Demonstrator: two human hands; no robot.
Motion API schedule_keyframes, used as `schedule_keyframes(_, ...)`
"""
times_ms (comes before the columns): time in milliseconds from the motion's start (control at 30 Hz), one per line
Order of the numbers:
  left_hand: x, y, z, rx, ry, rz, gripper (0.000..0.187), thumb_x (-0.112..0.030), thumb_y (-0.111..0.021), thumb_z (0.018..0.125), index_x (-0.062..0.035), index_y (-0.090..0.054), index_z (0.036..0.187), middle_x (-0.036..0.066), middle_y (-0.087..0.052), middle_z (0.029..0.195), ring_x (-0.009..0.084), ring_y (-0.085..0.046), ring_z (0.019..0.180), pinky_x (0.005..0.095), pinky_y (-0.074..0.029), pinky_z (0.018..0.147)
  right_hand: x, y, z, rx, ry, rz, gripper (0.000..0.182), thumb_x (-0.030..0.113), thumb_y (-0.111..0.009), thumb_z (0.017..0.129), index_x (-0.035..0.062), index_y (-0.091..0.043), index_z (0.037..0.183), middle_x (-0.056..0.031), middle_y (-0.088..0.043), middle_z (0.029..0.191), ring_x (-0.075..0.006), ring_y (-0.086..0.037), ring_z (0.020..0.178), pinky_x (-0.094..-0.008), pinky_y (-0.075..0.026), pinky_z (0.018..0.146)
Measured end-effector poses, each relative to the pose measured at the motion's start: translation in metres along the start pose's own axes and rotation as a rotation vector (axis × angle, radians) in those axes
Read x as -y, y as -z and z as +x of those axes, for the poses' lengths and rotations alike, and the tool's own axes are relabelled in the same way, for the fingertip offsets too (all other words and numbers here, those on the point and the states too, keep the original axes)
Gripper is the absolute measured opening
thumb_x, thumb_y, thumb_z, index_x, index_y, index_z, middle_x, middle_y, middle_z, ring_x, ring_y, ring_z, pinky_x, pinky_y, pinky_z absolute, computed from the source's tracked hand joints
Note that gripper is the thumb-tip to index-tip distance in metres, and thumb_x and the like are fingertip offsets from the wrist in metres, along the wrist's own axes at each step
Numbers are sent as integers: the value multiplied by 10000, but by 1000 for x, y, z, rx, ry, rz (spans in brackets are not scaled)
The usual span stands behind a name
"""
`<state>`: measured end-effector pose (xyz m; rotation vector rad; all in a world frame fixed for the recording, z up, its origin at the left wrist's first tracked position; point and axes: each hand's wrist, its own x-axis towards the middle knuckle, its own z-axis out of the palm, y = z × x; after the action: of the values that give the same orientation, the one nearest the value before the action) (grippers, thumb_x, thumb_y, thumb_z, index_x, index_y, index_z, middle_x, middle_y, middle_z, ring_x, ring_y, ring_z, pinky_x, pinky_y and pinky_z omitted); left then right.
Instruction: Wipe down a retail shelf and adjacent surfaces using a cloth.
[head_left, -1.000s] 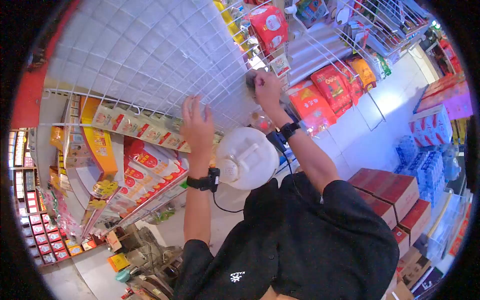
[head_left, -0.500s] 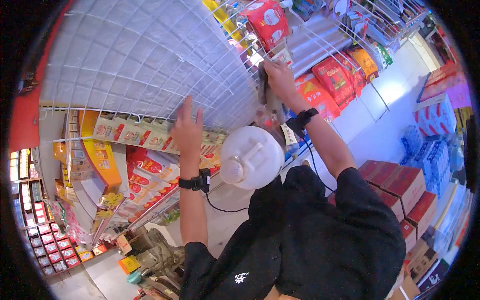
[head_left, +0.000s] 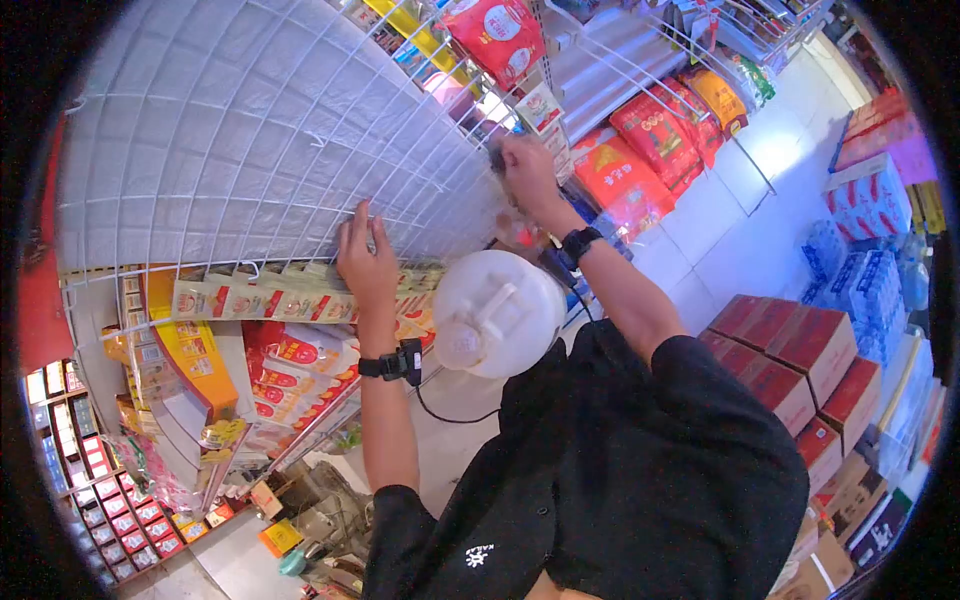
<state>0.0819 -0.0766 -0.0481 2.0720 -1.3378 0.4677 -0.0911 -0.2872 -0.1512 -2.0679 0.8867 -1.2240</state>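
My left hand (head_left: 368, 258) rests against the white wire grid (head_left: 225, 165), its fingers stretched upward and touching or nearly touching the wires. Close to the grid's right edge, my right hand (head_left: 530, 172) is closed on a dark grey cloth (head_left: 497, 160), most of which is hidden behind the fingers. Between my forearms stands a large white plastic jug (head_left: 515, 335) with a moulded handle. A hanging row of small white-and-red packets (head_left: 265, 302) runs just below my left hand.
Red bags (head_left: 655, 130) lie on a low rack at the upper right. Red-brown cartons (head_left: 790, 345) are stacked on the right, beside wrapped bottle packs (head_left: 868, 300). An orange display box (head_left: 190, 350) and shelved small boxes (head_left: 130, 525) fill the left.
My right hand has moved left and slightly down along the grid with the cloth, which shows less now. My left hand has shifted slightly left. The whole view has turned a little.
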Motion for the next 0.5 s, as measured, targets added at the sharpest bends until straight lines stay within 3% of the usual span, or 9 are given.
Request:
schedule_keyframes(33,1,0,0,-1,8,-7,321,-157,-630,975,-75,-657,1284,174,-663,1002,376,-647,905,453,-514,780,1,-5,-3,118,14,27,50,2,-564,784,22,-607,802,-165,-585,738,-357,-592,791,-462,-455,674)
schedule_keyframes(167,3,-2,-1,-13,-12,-10,316,-144,-630,972,-72,-657,1279,176,-665,1012,377,-644,897,456,-511,771,7,-2,-3,63,18,115,26,-4,-560,762,20,-555,771,-160,-575,735,-370,-591,807,-479,-452,677)
schedule_keyframes(233,3,0,-4,6,31,-61,318,-120,-639,960,-67,-657,1274,176,-664,1013,382,-642,900,458,-510,769,-6,3,6,6,227,-17,42,-3,-557,751,25,-527,757,-149,-582,739,-377,-595,800,-489,-454,660)
schedule_keyframes(267,5,-1,-3,4,30,-58,318,-120,-639,960,-67,-657,1274,176,-664,1013,382,-642,900,458,-510,769,-9,7,9,70,123,-88,39,10,-567,754,39,-553,775,-151,-594,753,-382,-602,807,-497,-470,666)
schedule_keyframes(333,12,-4,-3,16,-7,3,380,-183,-664,954,-83,-654,1321,164,-658,983,297,-640,824,391,-528,687,-18,14,24,74,134,-145,44,16,-572,756,46,-562,787,-152,-607,769,-379,-606,814,-496,-478,677)
schedule_keyframes(500,9,-4,-4,12,5,1,390,-167,-666,950,-85,-645,1330,157,-655,957,305,-638,832,418,-523,716,-24,20,33,122,189,-269,35,46,-590,791,41,-586,826,-154,-674,876,-358,-631,853,-485,-504,715)
